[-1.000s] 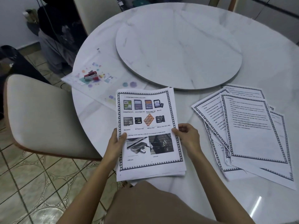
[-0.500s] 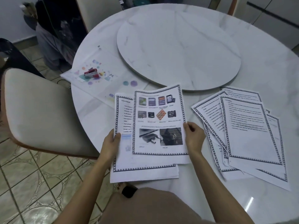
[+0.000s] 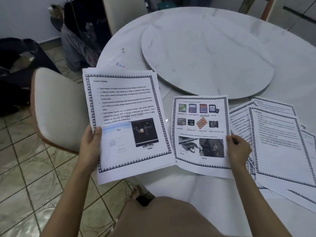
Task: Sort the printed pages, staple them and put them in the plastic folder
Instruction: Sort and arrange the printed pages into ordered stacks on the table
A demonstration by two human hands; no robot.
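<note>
From the head camera, looking down.

Left grip (image 3: pixel 90 144) holding a stack of pages (image 3: pixel 124 103) by its left edge, thumb on top, fingers curled under. On the top page: a dark chain border, lines of text, and two pictures low down, one pale blue, one of a black screen. Stack tilted a little, its near end out past the edge of the counter (image 3: pixel 299 65) and over the tiled floor (image 3: pixel 34 177).

Right grip (image 3: pixel 238 149) pinching the right edge of a single page (image 3: pixel 201 130), thumb on top. On that page: two rows of small memory card pictures and two bigger photos under them. Single page just beside the stack, on its right, the near corners almost touching. Cannot tell if lying flat on the counter or lifted a bit.

Farther right, a loose pile of pages (image 3: pixel 277 142) lying fanned out on the counter, all with the same border, full of text. Right grip partly over the left edge of that pile.

Behind the stack, a small bit of the plastic folder (image 3: pixel 119 64) flat on the counter, with little coloured marks. Most of it hidden by the stack.

In the middle of the counter, a big round turning plate (image 3: pixel 205 53), white marble like the counter. To the left, a cream chair (image 3: pixel 56 108) with a brown rim. At the bottom, a lap (image 3: pixel 171 219) in tan cloth and a foot (image 3: pixel 136 194) in a dark sandal on the floor.
</note>
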